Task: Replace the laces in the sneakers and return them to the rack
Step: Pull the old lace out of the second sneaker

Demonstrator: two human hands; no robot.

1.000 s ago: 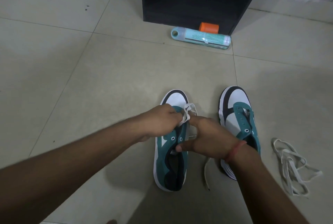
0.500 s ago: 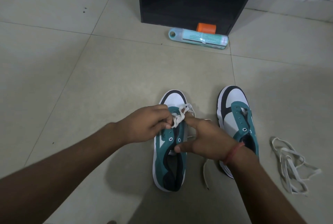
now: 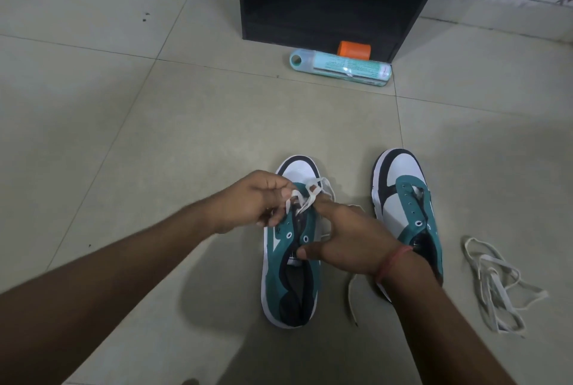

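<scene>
On the floor, our left hand (image 3: 254, 198) is pinching the lace (image 3: 305, 195), right hand (image 3: 347, 236) gripping the left sneaker (image 3: 290, 260); we're threading, next eyelet likely.

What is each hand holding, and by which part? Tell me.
Left hand pinches the white lace near the left sneaker's front eyelets. Right hand holds that sneaker at its tongue opening.

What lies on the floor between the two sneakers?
In the head view, the right hand and a trailing lace end lie between the left sneaker and right sneaker.
</scene>
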